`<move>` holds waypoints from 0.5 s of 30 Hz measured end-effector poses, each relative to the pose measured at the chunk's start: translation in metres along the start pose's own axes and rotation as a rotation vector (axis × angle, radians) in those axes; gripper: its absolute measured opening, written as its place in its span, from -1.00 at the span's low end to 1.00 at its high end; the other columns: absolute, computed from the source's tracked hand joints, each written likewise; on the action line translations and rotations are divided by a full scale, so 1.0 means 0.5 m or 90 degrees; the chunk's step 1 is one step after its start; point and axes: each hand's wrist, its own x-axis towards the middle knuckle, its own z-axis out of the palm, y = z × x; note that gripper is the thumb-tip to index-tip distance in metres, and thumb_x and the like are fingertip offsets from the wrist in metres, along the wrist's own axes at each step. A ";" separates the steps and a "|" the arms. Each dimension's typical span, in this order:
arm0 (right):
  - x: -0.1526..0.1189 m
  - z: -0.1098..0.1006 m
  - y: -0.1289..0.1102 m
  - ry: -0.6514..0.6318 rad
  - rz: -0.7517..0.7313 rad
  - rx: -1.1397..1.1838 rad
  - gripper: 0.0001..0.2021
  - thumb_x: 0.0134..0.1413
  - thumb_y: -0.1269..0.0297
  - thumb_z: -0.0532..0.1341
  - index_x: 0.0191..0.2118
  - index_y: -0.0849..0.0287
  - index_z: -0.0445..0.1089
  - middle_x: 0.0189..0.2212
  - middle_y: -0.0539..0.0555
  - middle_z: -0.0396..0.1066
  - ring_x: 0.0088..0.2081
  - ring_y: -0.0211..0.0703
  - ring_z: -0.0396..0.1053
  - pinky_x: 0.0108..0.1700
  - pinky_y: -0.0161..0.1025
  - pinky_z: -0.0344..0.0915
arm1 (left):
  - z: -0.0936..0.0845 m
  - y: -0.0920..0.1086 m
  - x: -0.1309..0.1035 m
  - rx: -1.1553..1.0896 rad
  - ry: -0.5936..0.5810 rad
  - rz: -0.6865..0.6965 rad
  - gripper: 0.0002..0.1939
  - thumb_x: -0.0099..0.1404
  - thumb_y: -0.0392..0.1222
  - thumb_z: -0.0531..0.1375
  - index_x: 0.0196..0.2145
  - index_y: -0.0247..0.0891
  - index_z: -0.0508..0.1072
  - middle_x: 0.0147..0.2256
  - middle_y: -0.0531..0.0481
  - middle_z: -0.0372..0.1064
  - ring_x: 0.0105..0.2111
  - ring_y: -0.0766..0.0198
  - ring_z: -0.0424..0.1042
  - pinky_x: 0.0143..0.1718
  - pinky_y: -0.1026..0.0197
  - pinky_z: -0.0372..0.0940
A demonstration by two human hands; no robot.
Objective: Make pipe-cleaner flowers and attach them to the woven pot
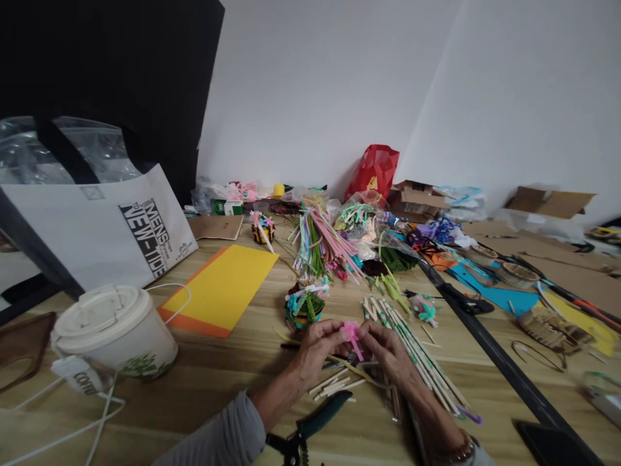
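Observation:
A small pink flower shape (351, 332), with a strip hanging down from it, is pinched between both my hands. My left hand (319, 349) grips its left side with the fingertips. From the right, the fingers of my right hand (385, 344) close on its other edge. Just behind my left hand sits a small basket (304, 305) decorated with colourful pieces. Short pale sticks (336, 385) lie beneath my hands, and dark-handled pruning shears (310, 424) rest nearer to me. Long sticks with green markings (412, 349) lie beside my right hand.
Bundled pastel strips (326, 243) lie at the table's middle. A yellow sheet (237, 281), a lidded white cup-shaped container (114, 330) and a white bag (97, 226) are left. A black strip (504, 356) runs down the right, near small woven baskets (553, 329). A red bag (372, 171) stands behind.

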 end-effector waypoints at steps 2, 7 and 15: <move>0.001 -0.001 0.001 -0.005 -0.001 0.005 -0.56 0.09 -0.15 0.16 -0.50 0.15 0.27 -0.63 -0.08 0.18 -0.57 -0.28 0.10 -0.53 -0.33 0.05 | 0.001 0.003 -0.002 -0.017 -0.003 -0.002 -0.67 0.03 -0.07 0.36 -0.31 -0.38 0.55 -0.36 -0.15 0.48 -0.45 0.26 0.42 -0.36 0.22 0.34; 0.004 0.004 0.007 -0.006 0.004 0.014 -0.55 0.08 -0.17 0.15 -0.51 0.16 0.27 -0.62 -0.08 0.16 -0.57 -0.29 0.10 -0.52 -0.33 0.05 | 0.003 0.006 -0.003 -0.035 0.013 -0.005 -0.64 -0.01 -0.05 0.39 -0.33 -0.41 0.54 -0.41 -0.12 0.46 -0.50 0.29 0.41 -0.39 0.22 0.34; 0.002 0.004 0.003 -0.017 0.009 0.004 -0.51 0.07 -0.21 0.13 -0.53 0.17 0.27 -0.63 -0.07 0.17 -0.57 -0.29 0.10 -0.52 -0.34 0.06 | 0.002 0.005 -0.005 0.035 0.042 0.014 -0.66 0.01 -0.02 0.38 -0.40 -0.39 0.52 -0.48 -0.05 0.44 -0.52 0.35 0.37 -0.42 0.30 0.28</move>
